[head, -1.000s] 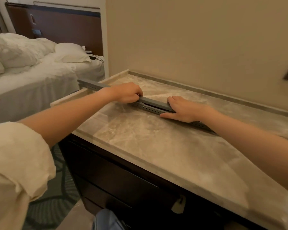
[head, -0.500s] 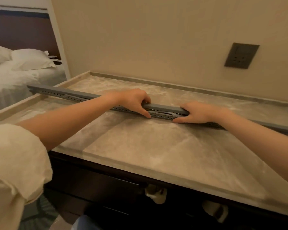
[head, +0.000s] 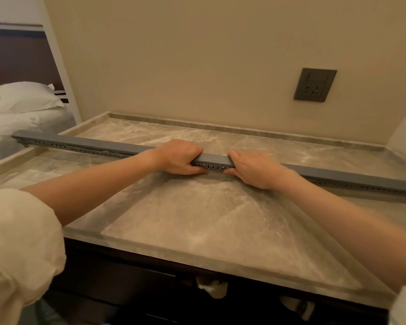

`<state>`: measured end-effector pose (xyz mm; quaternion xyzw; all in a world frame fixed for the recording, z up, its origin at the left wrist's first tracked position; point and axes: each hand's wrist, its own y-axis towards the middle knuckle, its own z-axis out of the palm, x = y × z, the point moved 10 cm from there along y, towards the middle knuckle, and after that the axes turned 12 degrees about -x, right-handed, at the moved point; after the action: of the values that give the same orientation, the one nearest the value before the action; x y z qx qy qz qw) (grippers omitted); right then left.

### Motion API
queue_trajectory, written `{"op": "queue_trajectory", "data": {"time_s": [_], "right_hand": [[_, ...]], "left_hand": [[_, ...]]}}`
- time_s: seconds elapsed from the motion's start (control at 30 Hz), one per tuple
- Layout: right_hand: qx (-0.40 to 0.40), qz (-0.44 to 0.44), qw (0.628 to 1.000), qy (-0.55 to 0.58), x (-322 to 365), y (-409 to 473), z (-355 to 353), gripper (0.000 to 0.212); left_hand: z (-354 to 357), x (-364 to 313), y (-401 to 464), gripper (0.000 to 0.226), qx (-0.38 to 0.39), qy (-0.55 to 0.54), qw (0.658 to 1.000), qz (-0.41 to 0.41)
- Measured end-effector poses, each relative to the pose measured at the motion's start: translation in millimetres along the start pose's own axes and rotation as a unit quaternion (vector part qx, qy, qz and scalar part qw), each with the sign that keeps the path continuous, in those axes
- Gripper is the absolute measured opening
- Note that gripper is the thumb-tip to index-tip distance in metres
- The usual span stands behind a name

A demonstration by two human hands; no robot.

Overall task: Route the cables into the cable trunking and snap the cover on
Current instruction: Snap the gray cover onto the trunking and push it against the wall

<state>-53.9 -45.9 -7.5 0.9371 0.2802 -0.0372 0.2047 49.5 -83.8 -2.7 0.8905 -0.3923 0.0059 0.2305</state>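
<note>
marble countertop [head: 197, 231], both hands' fingers clamped on grey trunking [head: 213, 160] overhanging left edge

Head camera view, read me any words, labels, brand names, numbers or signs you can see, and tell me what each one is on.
No readable text in this view.
Grey cable trunking, gripped by the left hand and right hand: only a row of slots, no print.
Wall socket: plug openings only, no legible marking.
Marble countertop: veining only.

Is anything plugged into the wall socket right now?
No, the wall socket above the counter has no plug or cable in it; both hands are on the trunking.
</note>
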Motion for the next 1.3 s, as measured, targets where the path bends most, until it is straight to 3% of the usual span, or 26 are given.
{"op": "queue_trajectory", "data": {"time_s": [0.13,0.27,0.47,0.67,0.87,1.0,1.1,1.2,1.3], "right_hand": [[-0.02,-0.011,0.999,-0.026,-3,3,1,0.031],[0.009,-0.003,1.0,0.005,-13,5,5,0.034],[0.092,0.137,0.971,0.175,-53,8,10,0.054],[0.11,0.154,0.958,0.216,-78,13,16,0.044],[0.011,0.171,0.966,0.196,-104,20,14,0.037],[-0.022,0.197,0.963,0.181,-123,28,13,0.03],[-0.042,0.21,0.966,0.147,-133,35,11,0.031],[-0.057,0.223,0.965,0.124,-141,42,11,0.03],[-0.074,0.249,0.952,0.164,-155,42,17,0.036]], "left_hand": [[-3,-3,0,0.042,-0.047,0.028,0.997,0.052],[2,0,6,0.042,-0.068,0.054,0.993,0.076],[7,9,18,0.044,-0.1,0.077,0.986,0.107],[15,19,35,0.045,-0.119,0.102,0.98,0.119],[19,24,53,0.039,-0.133,0.098,0.983,0.083],[25,39,60,0.046,-0.11,0.047,0.993,0.02],[29,51,66,0.034,-0.091,-0.014,0.996,-0.013],[32,64,69,0.036,-0.087,-0.069,0.993,-0.042],[34,84,68,0.04,-0.096,-0.097,0.987,-0.086]]}}
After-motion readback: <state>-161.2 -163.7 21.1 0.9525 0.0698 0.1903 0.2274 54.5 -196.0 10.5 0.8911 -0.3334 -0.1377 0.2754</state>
